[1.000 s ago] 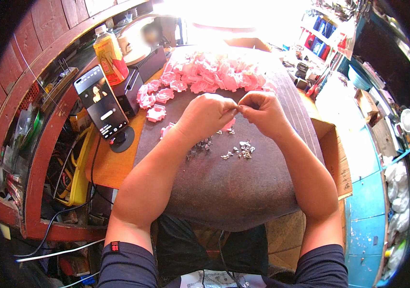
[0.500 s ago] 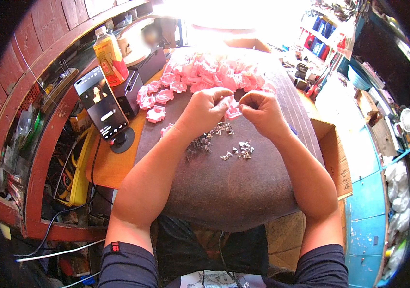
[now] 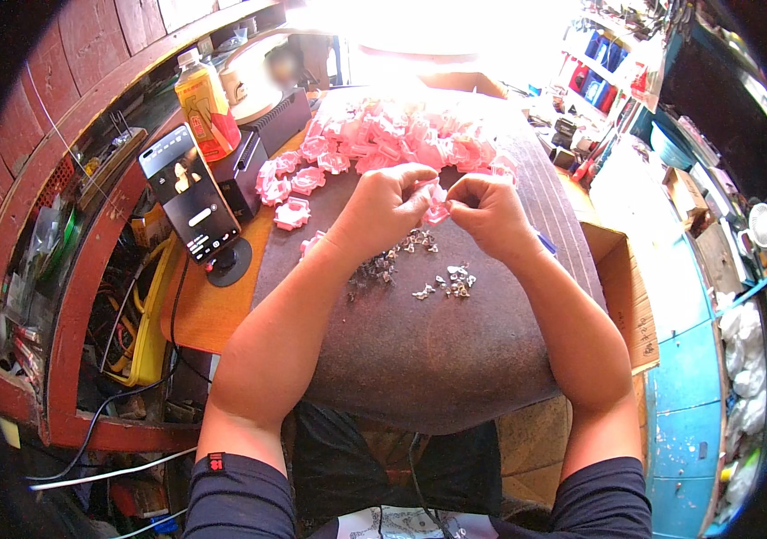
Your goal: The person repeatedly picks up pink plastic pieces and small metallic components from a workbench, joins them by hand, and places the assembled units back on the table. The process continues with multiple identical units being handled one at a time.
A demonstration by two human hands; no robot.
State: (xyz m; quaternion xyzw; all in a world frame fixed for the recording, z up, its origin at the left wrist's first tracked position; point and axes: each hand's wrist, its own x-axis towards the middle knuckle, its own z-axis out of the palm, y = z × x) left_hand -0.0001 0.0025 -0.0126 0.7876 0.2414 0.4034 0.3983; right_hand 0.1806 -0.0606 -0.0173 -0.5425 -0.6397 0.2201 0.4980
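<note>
My left hand (image 3: 390, 205) pinches a pink plastic piece (image 3: 435, 212) above the brown mat (image 3: 419, 346). Close on its right side, my right hand (image 3: 491, 212) has thumb and forefinger pressed together at the piece's edge; whatever is between those fingertips is too small to make out. Beneath the hands lie small metal parts: a darker heap (image 3: 376, 268) partly behind my left wrist, and a little silvery cluster (image 3: 455, 281) to its right. A large pile of similar pink plastic pieces (image 3: 392, 135) covers the far part of the mat, with a few loose ones (image 3: 292, 213) at its left.
On the left, a phone (image 3: 190, 193) leans on a round stand beside a drink bottle (image 3: 206, 106) and a dark box (image 3: 271, 121). A cardboard box (image 3: 626, 287) stands at the mat's right. Cluttered shelves and a small white fan (image 3: 762, 225) are farther right.
My right hand has shifted slightly left, bringing its fingertips closer to the pink piece. My left hand has stayed almost still.
</note>
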